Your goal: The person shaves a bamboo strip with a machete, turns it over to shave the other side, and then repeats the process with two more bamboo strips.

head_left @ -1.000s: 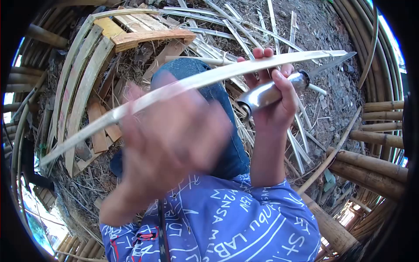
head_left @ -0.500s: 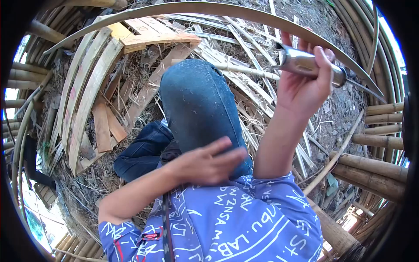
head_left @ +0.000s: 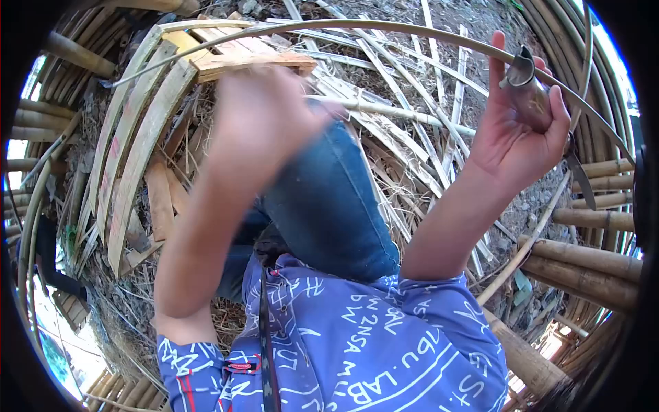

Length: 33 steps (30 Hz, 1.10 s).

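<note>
My right hand (head_left: 525,130) is wrapped round the metal handle (head_left: 530,103) of a tool, with its thumb and fingers on both sides. A blade (head_left: 581,180) points down to the right below that hand. The long thin bamboo strip (head_left: 343,25) arches across the top of the view and passes by the fingers of my right hand. Above my bent knee, my left hand (head_left: 264,123) is smeared by motion, and its fingers cannot be made out.
Curved bamboo slats (head_left: 141,151) lean at the left by a wooden block (head_left: 254,63). Split strips (head_left: 405,130) lie over the ground ahead. Thick bamboo poles (head_left: 583,271) stick in from the right. My knee (head_left: 329,199) is raised in the middle.
My left hand has moved up and forward from my lap to above the knee. My right hand has shifted right and turned the tool, and the long strip has moved slightly.
</note>
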{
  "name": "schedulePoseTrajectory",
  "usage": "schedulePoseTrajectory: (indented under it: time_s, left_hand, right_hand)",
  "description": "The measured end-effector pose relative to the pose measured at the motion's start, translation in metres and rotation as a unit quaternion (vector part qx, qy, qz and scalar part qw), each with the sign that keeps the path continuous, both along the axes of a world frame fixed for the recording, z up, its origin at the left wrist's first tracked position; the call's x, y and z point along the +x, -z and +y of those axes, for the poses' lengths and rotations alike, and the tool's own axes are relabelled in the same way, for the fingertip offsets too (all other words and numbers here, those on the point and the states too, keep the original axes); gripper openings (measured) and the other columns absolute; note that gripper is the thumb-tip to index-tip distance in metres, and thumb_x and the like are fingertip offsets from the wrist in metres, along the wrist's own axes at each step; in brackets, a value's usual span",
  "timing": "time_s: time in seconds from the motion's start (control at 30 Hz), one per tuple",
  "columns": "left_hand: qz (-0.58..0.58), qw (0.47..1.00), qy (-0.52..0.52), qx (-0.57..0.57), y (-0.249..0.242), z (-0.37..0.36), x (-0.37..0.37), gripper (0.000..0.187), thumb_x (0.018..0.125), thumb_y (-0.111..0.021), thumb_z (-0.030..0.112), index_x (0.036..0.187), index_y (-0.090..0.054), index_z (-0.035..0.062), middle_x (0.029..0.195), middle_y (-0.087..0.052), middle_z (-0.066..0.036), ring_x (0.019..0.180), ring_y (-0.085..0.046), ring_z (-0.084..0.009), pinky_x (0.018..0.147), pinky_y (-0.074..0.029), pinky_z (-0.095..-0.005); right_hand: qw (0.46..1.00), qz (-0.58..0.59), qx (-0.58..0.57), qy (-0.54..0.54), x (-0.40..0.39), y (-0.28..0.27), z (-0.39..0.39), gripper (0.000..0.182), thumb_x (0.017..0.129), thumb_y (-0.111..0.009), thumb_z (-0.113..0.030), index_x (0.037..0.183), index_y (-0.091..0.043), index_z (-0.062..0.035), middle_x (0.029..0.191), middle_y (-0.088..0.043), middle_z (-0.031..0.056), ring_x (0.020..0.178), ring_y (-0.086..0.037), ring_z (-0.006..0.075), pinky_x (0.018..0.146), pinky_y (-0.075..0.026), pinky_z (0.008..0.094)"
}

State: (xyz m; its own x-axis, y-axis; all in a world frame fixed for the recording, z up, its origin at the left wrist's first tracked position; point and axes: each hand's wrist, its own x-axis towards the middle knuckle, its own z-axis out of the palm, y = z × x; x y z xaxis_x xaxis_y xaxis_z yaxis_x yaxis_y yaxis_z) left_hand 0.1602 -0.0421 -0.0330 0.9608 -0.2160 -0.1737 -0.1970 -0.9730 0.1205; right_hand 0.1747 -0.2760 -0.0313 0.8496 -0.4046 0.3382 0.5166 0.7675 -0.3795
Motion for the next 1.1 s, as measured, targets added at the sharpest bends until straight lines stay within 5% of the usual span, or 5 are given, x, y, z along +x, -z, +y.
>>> schedulePoseTrajectory:
  time_s: [0.2, 0.3, 0.6, 0.77, 1.1]
  left_hand:
    - [-0.017, 0.917, 0.398, -0.004, 0.019, -0.022, -0.036, 0.049, 0.082, -0.062, 0.053, 0.112, -0.069, 0.0150, 0.118, -0.063, -0.017, 0.118, -0.055, -0.0266, 0.104, -0.032, -0.0552]
    - [0.264, 0.959, -0.097, -0.034, 0.010, 0.008, 0.029, 0.042, 0.086, -0.060, 0.047, 0.111, -0.070, 0.0148, 0.107, -0.068, -0.013, 0.115, -0.058, -0.0213, 0.106, -0.032, -0.0529]
    - [-0.288, 0.853, 0.422, -0.104, 0.095, 0.045, -0.087, 0.033, 0.088, -0.057, 0.035, 0.120, -0.061, 0.0275, 0.120, -0.062, 0.001, 0.114, -0.057, -0.0157, 0.116, -0.022, -0.0463]
    - [-0.222, 0.954, -0.152, -0.132, 0.125, 0.136, -0.074, 0.053, 0.091, -0.057, 0.013, 0.139, -0.039, -0.0013, 0.139, -0.045, -0.023, 0.130, -0.042, -0.0368, 0.111, -0.030, -0.0488]
    - [-0.189, 0.964, 0.162, -0.094, 0.161, 0.093, -0.150, 0.040, 0.078, -0.062, 0.016, 0.118, -0.063, 0.0161, 0.134, -0.052, -0.009, 0.121, -0.052, -0.0289, 0.106, -0.037, -0.0455]
  right_hand:
    - [0.997, -0.063, -0.015, -0.029, 0.009, -0.006, -0.013, 0.016, 0.091, -0.051, -0.006, 0.089, -0.057, 0.0096, 0.094, -0.060, 0.0234, 0.099, -0.063, 0.0330, 0.095, -0.047, 0.0679]
    - [0.998, -0.051, -0.047, -0.008, 0.005, -0.008, -0.011, 0.018, 0.092, -0.050, -0.007, 0.090, -0.056, 0.0098, 0.095, -0.059, 0.0251, 0.100, -0.063, 0.0342, 0.094, -0.047, 0.0687]
    - [0.991, -0.124, -0.027, -0.031, 0.022, -0.001, -0.019, 0.010, 0.089, -0.050, -0.003, 0.086, -0.055, 0.0052, 0.094, -0.060, 0.0274, 0.108, -0.059, 0.0417, 0.099, -0.040, 0.0716]
    - [0.976, -0.150, 0.065, -0.144, 0.020, 0.015, -0.052, 0.011, 0.081, -0.049, -0.001, 0.075, -0.041, 0.0025, 0.091, -0.051, 0.0267, 0.126, -0.036, 0.0492, 0.102, -0.018, 0.0823]
    - [0.999, 0.032, -0.031, 0.011, 0.031, 0.004, -0.059, 0.025, 0.074, -0.049, 0.000, 0.086, -0.044, 0.0208, 0.124, -0.027, 0.0465, 0.129, -0.018, 0.0646, 0.103, -0.018, 0.0806]
